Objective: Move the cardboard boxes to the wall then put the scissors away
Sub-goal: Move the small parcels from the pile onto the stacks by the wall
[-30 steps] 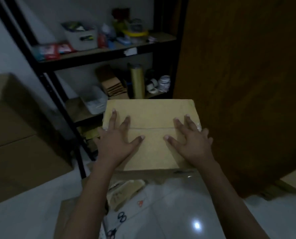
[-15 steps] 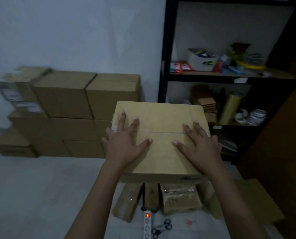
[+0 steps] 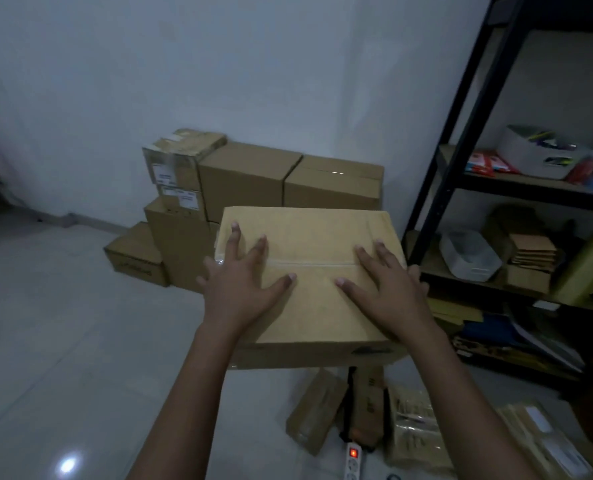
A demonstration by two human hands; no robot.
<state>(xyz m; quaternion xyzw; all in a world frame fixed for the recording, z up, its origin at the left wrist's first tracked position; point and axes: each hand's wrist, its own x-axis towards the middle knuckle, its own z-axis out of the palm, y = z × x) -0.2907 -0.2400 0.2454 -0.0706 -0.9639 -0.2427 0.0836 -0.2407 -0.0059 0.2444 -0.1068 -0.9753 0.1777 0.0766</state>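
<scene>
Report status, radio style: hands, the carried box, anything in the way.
Left hand and right hand flat on cardboard box top, fingers spread. Stack at wall dead ahead. Parcels, power strip on floor below.

Left hand [image 3: 243,289] and right hand [image 3: 390,292] on the cardboard box [image 3: 309,237], stacked boxes [image 3: 250,181] behind it against the wall [image 3: 219,81], shelf rack [image 3: 464,109] right of it, packages [image 3: 314,420] and power strip [image 3: 352,460] on the floor [image 3: 80,341] below it

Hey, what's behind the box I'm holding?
A stack of cardboard boxes against the white wall. The held box covers the stack's lower right part, so anything down there is hidden.
</scene>
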